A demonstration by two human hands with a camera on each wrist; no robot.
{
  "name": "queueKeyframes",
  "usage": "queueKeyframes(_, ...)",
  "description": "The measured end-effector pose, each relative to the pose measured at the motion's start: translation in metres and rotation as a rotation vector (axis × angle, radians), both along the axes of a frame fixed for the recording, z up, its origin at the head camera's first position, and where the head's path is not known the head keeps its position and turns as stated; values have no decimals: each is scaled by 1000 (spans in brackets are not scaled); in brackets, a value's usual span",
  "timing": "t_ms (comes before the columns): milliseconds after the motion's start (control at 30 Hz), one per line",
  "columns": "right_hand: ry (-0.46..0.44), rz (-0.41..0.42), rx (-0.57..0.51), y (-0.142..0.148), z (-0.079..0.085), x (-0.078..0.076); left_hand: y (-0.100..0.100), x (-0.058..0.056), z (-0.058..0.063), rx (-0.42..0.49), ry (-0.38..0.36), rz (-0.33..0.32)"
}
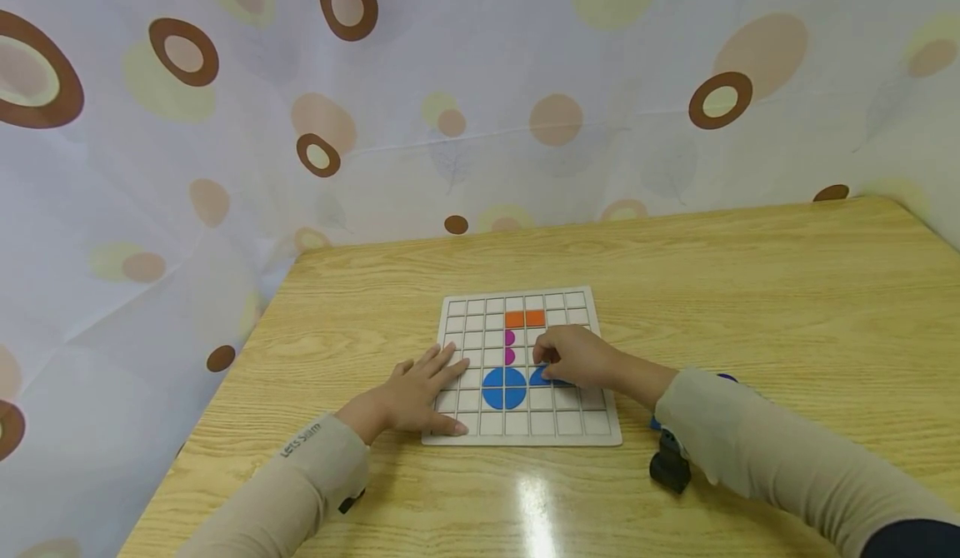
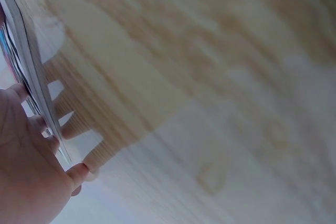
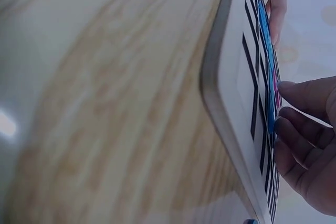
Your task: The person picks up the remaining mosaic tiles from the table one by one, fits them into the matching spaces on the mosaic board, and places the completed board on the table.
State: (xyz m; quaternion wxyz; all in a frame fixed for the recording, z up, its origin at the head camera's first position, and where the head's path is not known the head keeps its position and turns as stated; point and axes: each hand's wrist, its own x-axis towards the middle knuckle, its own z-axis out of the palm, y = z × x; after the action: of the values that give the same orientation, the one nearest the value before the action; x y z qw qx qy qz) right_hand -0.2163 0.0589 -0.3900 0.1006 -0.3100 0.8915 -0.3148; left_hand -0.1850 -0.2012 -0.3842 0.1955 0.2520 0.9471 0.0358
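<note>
Blue piece (image 1: 537,376) sits just three-o'clock of the board's (image 1: 555,423) centre; the right hand (image 1: 583,358) touches it, pinch unclear; left hand (image 1: 416,396) spread at eight. Seating seems in hand; next probably needs squaring.

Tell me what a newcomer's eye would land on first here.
Probably the blue circle on the white grid board, with two orange pieces and two magenta half-rounds farther up. Next, the right hand, its fingers at another blue piece beside the circle, and the left hand spread over the board's left edge.
</note>
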Motion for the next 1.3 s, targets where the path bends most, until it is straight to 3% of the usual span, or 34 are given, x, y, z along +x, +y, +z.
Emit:
queueKeyframes(433, -51, -14, -55, 11, 6, 4, 0, 1, 0, -18, -10, -2)
queueKeyframes(767, -76, -60, -76, 41, 16, 7, 2, 1, 2, -6, -5, -5)
queueKeyframes(1300, -99, -122, -116, 75, 19, 12, 2, 2, 3, -3, 1, -3)
